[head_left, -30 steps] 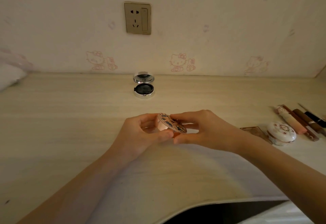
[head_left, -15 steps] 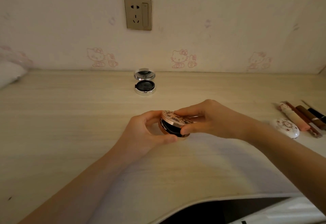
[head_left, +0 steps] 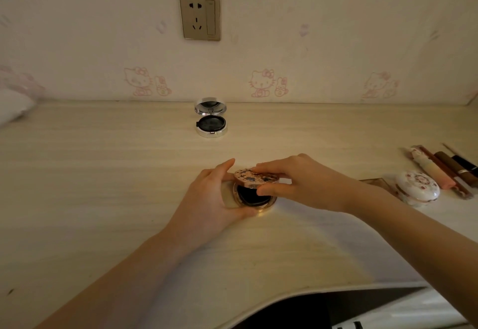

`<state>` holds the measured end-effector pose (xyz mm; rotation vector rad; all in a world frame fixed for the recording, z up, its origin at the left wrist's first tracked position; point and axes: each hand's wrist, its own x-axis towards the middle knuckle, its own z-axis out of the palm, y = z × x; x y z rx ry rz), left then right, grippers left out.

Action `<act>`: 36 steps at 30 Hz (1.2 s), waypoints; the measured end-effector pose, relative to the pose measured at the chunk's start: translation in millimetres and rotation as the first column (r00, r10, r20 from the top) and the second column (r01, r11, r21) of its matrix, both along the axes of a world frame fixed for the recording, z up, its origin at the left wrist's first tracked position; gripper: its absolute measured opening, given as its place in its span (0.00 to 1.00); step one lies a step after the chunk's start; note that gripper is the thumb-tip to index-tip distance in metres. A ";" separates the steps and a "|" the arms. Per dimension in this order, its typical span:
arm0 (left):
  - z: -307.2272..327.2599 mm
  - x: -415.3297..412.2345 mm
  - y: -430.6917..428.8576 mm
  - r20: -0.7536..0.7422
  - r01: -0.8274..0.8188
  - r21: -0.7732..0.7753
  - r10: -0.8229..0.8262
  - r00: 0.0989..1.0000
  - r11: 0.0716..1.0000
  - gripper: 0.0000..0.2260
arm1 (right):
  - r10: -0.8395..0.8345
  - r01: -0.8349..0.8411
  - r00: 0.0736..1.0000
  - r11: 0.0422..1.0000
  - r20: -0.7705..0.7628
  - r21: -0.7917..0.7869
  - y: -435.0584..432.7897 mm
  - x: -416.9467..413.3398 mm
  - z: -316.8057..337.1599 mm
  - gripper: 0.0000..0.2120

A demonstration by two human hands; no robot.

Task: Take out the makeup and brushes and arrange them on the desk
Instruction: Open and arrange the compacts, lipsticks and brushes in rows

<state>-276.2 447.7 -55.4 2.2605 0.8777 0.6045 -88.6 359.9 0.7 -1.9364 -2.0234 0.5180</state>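
Rose-gold compact [head_left: 254,194] is at the centre of the bench [head_left: 103,173], half open. Its patterned lid [head_left: 256,176] is tilted up over a dark inside, the left hand [head_left: 207,199] curled round the base and the right hand [head_left: 305,183] pinching the lid's edge between thumb and fingers. Back by the wall a silver compact [head_left: 210,121] stands open, and off to the right lie a white flowered compact [head_left: 416,186] and a row of tubes [head_left: 439,170], any lettering too small to read. Cartoon cat prints [head_left: 261,82] run along the wallpaper below a wall socket [head_left: 199,15].
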 end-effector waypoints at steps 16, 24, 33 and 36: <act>-8.0 6.7 -8.0 0.039 -0.002 0.071 -0.001 0.999 0.997 0.50 | 0.003 -0.002 1.000 0.999 -0.025 0.035 9.7 -2.0 9.4 0.16; -8.3 7.4 -10.2 0.024 0.013 0.133 -0.016 1.000 0.991 0.48 | -0.014 0.013 0.999 1.000 -0.032 -0.025 20.8 1.3 16.1 0.14; -8.2 5.9 -10.0 0.033 0.019 0.109 -0.022 0.999 0.994 0.48 | -0.267 0.286 0.954 0.947 -0.135 0.146 4.4 1.6 0.2 0.22; -7.5 3.2 -10.5 0.059 -0.010 0.041 0.008 0.998 0.999 0.44 | -0.359 0.388 0.920 0.889 -0.154 0.245 -12.4 -4.2 -13.9 0.21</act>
